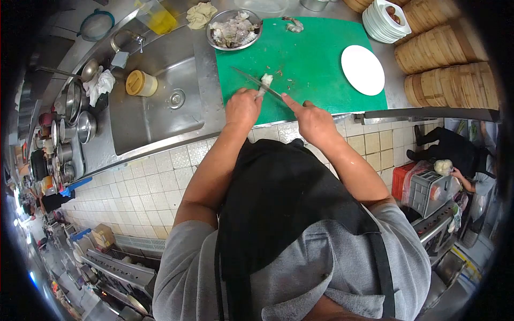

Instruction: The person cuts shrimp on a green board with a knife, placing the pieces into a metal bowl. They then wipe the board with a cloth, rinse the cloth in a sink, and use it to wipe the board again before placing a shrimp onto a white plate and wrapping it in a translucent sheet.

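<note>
My right hand (pixel 316 120) grips a kitchen knife (pixel 250 77), its index finger stretched along the back of the blade. The blade lies slantwise across a pale shrimp (pixel 266 80) near the front of the green cutting board (pixel 321 43). My left hand (pixel 243 107) is closed at the near end of this shrimp, fingers curled close to the blade. Small dark scraps lie on the board beside the knife. Another shrimp (pixel 293 24) rests at the far edge. A metal bowl (pixel 214 44) heaped with shrimp stands at the board's far left corner.
A white oval plate (pixel 363 69) lies on the board's right side. Stacked white dishes (pixel 381 27) and bamboo steamers (pixel 444 88) stand farther right. On the left is a steel sink (pixel 160 125) holding a yellow-lidded tub (pixel 141 83). At far right, a person (pixel 466 155) bends by crates.
</note>
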A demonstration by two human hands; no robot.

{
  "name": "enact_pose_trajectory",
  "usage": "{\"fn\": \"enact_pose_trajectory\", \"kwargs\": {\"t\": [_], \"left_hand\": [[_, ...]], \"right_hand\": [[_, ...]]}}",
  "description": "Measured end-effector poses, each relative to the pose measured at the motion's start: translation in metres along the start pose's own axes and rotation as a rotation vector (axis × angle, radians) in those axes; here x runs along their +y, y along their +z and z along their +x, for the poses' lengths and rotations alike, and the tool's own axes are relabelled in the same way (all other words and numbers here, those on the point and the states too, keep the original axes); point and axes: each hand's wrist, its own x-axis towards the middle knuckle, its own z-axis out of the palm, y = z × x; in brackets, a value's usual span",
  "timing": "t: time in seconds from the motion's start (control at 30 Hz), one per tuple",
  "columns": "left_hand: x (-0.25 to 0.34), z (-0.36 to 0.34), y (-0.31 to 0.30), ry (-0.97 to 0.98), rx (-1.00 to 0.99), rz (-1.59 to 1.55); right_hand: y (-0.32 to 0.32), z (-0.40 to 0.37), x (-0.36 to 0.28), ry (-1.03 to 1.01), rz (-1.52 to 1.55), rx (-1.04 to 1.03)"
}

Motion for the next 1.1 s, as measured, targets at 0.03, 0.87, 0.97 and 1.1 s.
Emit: {"fn": "enact_pose_trajectory", "kwargs": {"t": [0.03,0.87,0.97,1.1], "left_hand": [[-0.001,-0.001,-0.001,0.000,0.001,0.004],[-0.013,-0.023,0.008,-0.045,0.058,-0.042],[-0.014,-0.022,0.010,-0.030,0.061,-0.048],[-0.014,-0.022,0.012,-0.031,0.067,-0.048]], "right_hand": [[0.000,0.003,-0.001,0.005,-0.014,-0.009],[-0.014,-0.016,-0.005,-0.036,0.032,-0.058],[-0.002,-0.010,-0.003,-0.030,0.011,-0.039],[-0.004,-0.005,-0.004,-0.047,0.015,-0.020]]}}
